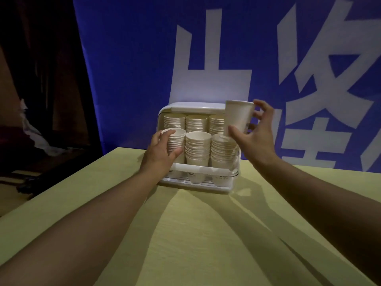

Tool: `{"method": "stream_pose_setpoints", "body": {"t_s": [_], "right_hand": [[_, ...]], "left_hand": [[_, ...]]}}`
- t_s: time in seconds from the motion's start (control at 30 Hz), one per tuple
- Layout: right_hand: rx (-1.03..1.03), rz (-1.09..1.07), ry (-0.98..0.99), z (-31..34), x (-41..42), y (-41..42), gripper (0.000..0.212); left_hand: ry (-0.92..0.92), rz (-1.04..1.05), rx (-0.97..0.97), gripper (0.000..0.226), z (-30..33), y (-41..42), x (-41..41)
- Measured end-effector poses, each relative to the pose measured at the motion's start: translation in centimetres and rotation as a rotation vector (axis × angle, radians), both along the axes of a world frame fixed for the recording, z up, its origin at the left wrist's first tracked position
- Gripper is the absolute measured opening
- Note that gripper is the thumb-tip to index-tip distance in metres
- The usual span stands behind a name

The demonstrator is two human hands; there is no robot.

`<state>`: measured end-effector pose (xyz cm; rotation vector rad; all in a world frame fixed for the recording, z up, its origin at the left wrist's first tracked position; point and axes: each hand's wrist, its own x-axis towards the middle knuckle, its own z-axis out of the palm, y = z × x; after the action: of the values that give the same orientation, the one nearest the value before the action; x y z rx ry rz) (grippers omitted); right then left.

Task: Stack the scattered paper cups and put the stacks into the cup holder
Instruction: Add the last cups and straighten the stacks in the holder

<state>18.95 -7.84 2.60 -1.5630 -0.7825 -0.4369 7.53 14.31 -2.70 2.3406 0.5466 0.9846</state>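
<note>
A white plastic cup holder point(198, 168) stands at the far side of the table, filled with several stacks of white paper cups in two rows. My left hand point(159, 151) is wrapped around the front left stack point(175, 139) inside the holder. My right hand point(254, 134) holds a single paper cup point(237, 115) upright, just above the front right stack point(222, 149). The front middle stack point(198, 147) stands free between them. The back row of stacks point(195, 122) is partly hidden behind the front row.
A yellow-green cloth covers the table point(195, 234), whose left edge runs diagonally at the left. A blue banner with large white characters point(206, 58) hangs right behind the holder. Dark furniture and a white cloth point(35, 133) lie off the table's left.
</note>
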Motion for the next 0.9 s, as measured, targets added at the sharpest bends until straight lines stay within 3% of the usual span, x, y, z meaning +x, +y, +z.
{"method": "stream_pose_setpoints", "body": {"t_s": [0.13,0.43,0.7,0.8,0.9], "right_hand": [[-0.122,0.03,-0.167,0.8,-2.4,3.3,0.085],[-0.269,-0.098,-0.18,0.4,-2.8,6.7,0.077],[-0.656,-0.309,-0.29,-0.4,-2.6,6.3,0.044],[-0.863,-0.313,-0.329,-1.2,-2.5,5.1,0.054],[-0.812,-0.325,-0.334,-2.2,-2.6,3.4,0.063]], "left_hand": [[0.095,0.037,-0.006,0.066,0.5,-0.1,-0.5],[0.157,0.049,0.044,0.071,0.9,0.3,-0.5],[0.16,0.045,0.045,0.068,1.0,0.4,-0.8],[0.179,0.038,0.061,0.076,1.0,0.3,-0.9],[0.16,0.027,0.091,0.083,0.9,-0.1,-1.0]]}}
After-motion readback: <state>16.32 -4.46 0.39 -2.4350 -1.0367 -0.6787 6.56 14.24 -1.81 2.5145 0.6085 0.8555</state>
